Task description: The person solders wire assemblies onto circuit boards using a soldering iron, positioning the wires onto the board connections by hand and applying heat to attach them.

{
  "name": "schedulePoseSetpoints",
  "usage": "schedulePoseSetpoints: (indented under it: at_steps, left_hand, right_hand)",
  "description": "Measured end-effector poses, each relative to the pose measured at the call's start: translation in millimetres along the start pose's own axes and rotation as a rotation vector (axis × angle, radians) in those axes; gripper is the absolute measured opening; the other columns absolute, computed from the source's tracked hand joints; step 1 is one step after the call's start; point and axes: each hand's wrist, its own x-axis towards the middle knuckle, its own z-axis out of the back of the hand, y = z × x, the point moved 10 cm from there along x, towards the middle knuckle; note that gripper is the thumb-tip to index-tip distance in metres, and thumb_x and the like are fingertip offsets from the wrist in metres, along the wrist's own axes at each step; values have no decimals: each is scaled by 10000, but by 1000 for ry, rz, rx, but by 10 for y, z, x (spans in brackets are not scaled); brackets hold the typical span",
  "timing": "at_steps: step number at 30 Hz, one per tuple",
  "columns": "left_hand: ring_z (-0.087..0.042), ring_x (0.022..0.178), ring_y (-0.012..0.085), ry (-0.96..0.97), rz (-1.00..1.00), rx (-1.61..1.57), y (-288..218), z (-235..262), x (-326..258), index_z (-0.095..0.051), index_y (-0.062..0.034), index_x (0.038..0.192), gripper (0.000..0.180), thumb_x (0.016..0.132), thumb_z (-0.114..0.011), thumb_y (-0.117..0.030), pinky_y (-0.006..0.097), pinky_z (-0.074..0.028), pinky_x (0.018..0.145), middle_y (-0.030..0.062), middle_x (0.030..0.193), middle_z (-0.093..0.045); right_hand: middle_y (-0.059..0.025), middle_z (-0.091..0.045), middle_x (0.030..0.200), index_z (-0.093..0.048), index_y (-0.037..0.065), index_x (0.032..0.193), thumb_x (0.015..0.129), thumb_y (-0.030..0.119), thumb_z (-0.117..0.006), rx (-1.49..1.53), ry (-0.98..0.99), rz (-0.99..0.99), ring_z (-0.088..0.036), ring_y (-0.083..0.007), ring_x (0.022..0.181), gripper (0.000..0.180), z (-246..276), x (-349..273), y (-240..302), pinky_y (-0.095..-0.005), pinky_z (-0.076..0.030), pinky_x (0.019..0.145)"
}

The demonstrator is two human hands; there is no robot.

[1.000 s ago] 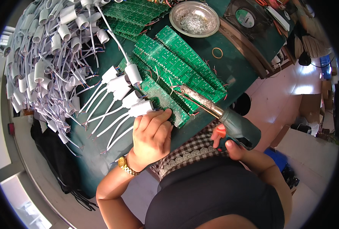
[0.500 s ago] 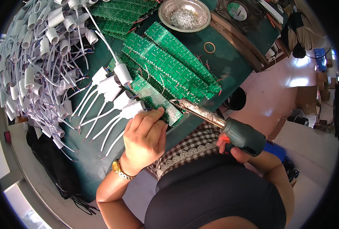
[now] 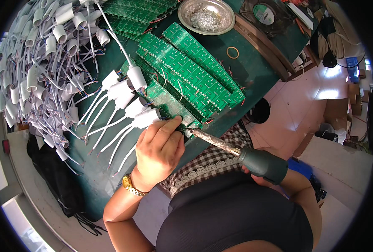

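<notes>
My right hand (image 3: 260, 181) grips the dark green handle of a soldering iron (image 3: 262, 164), and the handle hides most of its fingers. The iron's tip meets the near end of a green circuit board strip (image 3: 165, 98), close beside my left fingertips. My left hand (image 3: 159, 145) rests on that end with thumb and fingers pinched together; what they pinch is hidden. Along the strip's left side lies a row of white plastic sleeves (image 3: 146, 118) on white cables, their thin coloured wires toward the board. Another white sleeve (image 3: 136, 78) lies across the strip's far end.
A large heap of white sleeved cables (image 3: 48, 84) covers the table's left. More green circuit boards (image 3: 190, 77) lie beyond the strip. A metal bowl (image 3: 186, 19) of silvery scraps, a rubber band (image 3: 232, 52) and a fan (image 3: 264, 16) are farther off. Brown strips (image 3: 260, 46) edge the right.
The soldering iron has come down and left, so its tip is now at the board's near end by my left fingertips. My left hand has hardly moved.
</notes>
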Motion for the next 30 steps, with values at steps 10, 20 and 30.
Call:
schedulePoseSetpoints:
  at_steps: [10, 20, 30]
  left_hand:
    - [-609, 826, 270, 22, -1, 47, -9, -32, -13, -618, 5, 810, 230, 604, -705, 60, 360, -516, 664, 114, 1070, -636]
    - [-610, 814, 268, 52, 24, 53, -8, -35, 34, -610, 4, 792, 214, 606, -704, 49, 352, -517, 642, 108, 1039, -638]
    - [-610, 793, 261, 29, 15, 51, -11, -14, 35, -617, -4, 790, 212, 603, -705, 44, 345, -520, 633, 106, 1020, -646]
  right_hand:
    - [-53, -638, 795, -648, 34, 942, 626, 289, -714, -412, 170, 501, -629, -215, 559, 412, 78, 372, 1019, -293, -491, 473]
    - [-59, -635, 715, -652, 140, 835, 540, 294, -755, -249, 314, -20, -623, -303, 628, 348, 126, 436, 692, -385, -490, 571]
    - [-70, -609, 682, -647, 156, 822, 531, 211, -728, -209, 249, -181, -607, -323, 647, 307, 136, 444, 636, -398, -479, 589]
